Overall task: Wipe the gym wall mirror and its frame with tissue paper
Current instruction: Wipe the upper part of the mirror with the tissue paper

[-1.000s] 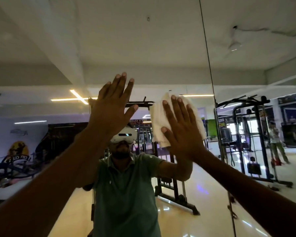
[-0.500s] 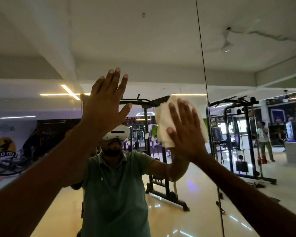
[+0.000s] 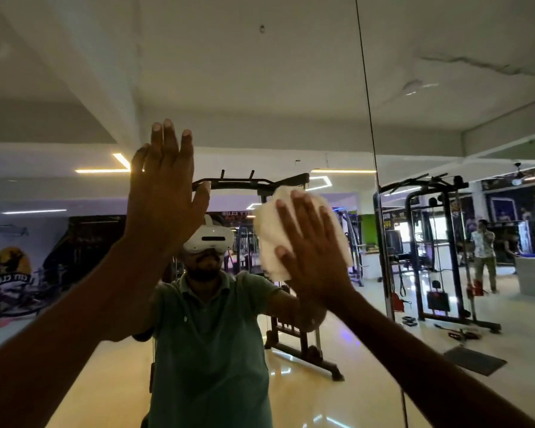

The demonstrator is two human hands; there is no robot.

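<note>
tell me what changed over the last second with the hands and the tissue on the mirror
The view drifted, so shifts are hard to separate. The right hand still presses the tissue paper flat on the mirror, and has slid slightly toward the vertical seam. The left hand stays flat on the glass, its fingers now closer together. Nothing was picked up or let go.

wall mirror [image 3: 260,88], tissue paper [image 3: 271,239] pressed flat
</note>
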